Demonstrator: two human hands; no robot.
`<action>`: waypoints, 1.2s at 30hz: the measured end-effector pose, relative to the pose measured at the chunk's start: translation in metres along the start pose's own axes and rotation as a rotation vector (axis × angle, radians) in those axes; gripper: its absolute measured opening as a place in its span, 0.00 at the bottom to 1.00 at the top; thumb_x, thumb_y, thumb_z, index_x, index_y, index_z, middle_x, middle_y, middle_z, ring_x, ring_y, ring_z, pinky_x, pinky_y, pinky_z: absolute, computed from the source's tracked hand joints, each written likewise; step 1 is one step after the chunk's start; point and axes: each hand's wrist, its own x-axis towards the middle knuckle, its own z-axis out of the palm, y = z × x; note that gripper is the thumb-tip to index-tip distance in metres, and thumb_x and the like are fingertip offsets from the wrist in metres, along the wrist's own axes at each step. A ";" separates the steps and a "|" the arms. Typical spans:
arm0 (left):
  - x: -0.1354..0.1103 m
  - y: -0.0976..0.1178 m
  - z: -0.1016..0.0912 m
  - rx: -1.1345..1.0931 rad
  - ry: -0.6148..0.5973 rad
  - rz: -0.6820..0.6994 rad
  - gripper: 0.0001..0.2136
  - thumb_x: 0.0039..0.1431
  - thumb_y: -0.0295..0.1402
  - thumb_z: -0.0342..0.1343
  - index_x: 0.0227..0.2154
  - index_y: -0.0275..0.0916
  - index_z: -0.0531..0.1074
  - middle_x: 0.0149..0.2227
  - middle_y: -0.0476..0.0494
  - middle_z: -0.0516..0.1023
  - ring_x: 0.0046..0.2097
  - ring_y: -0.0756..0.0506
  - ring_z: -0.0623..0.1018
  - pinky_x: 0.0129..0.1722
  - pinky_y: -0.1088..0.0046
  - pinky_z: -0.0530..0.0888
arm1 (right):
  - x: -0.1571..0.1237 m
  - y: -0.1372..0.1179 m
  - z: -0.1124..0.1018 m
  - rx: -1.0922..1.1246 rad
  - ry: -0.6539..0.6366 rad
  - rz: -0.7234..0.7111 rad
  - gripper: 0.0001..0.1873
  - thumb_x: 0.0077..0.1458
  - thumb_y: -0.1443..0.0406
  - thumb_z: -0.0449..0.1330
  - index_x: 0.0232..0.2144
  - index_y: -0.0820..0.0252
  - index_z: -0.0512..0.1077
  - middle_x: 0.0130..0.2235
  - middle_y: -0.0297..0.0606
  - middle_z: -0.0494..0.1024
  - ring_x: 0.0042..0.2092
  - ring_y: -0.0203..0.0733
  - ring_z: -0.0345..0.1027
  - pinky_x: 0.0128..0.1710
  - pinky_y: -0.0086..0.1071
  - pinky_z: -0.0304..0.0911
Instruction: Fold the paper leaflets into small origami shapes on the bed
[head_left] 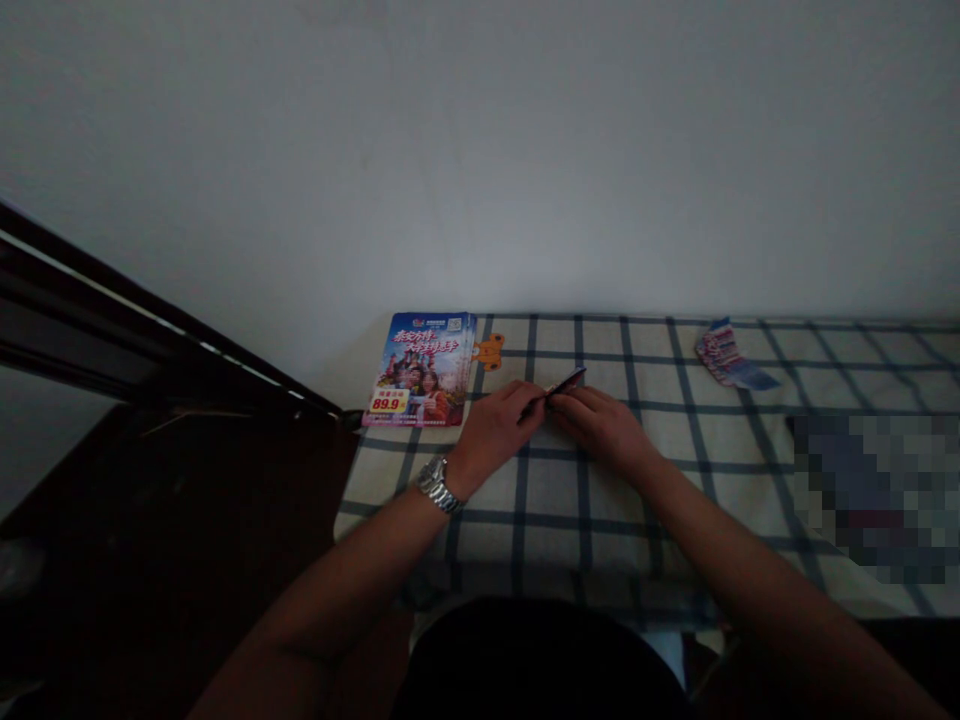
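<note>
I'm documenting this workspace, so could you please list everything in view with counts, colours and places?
Stack of glossy rectangular leaflets: one, blue-pink, table's left end
Flat-looking bear-like shape: one, orange, beside the stack
Small printed paper: one, dark, between the hands
Cluster of folded printed papers: one, blue-red, towards the right
Pixelated patch: one, dark and grey, right edge, contents hidden
Checked cloth: one, off-white and dark blue, over the table
Plain wall: one, grey, behind
Long panel: one, dark, left edge
Metal-link wristwatch: one, silver, left wrist
Left hand, right hand: two, bare, at the small paper
</note>
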 end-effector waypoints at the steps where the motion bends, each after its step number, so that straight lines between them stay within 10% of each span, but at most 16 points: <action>1: 0.000 0.000 0.000 -0.006 -0.003 0.000 0.05 0.71 0.29 0.55 0.46 0.41 0.73 0.42 0.47 0.80 0.43 0.47 0.81 0.44 0.72 0.77 | 0.000 0.001 0.000 0.007 -0.001 -0.001 0.13 0.71 0.64 0.55 0.55 0.55 0.73 0.49 0.46 0.82 0.49 0.49 0.76 0.49 0.42 0.74; 18: 0.002 0.003 -0.010 0.254 -0.109 0.135 0.06 0.69 0.28 0.56 0.46 0.42 0.75 0.47 0.44 0.76 0.43 0.46 0.78 0.37 0.73 0.76 | 0.000 0.005 -0.009 -0.009 -0.054 -0.048 0.11 0.72 0.65 0.53 0.49 0.54 0.75 0.44 0.43 0.80 0.45 0.46 0.75 0.44 0.37 0.72; 36: 0.003 -0.003 -0.010 0.079 -0.021 -0.039 0.05 0.69 0.28 0.55 0.38 0.39 0.76 0.42 0.44 0.76 0.42 0.47 0.78 0.40 0.71 0.77 | -0.001 0.008 -0.010 -0.004 -0.020 0.004 0.08 0.69 0.65 0.56 0.48 0.55 0.74 0.44 0.44 0.81 0.44 0.48 0.75 0.43 0.40 0.73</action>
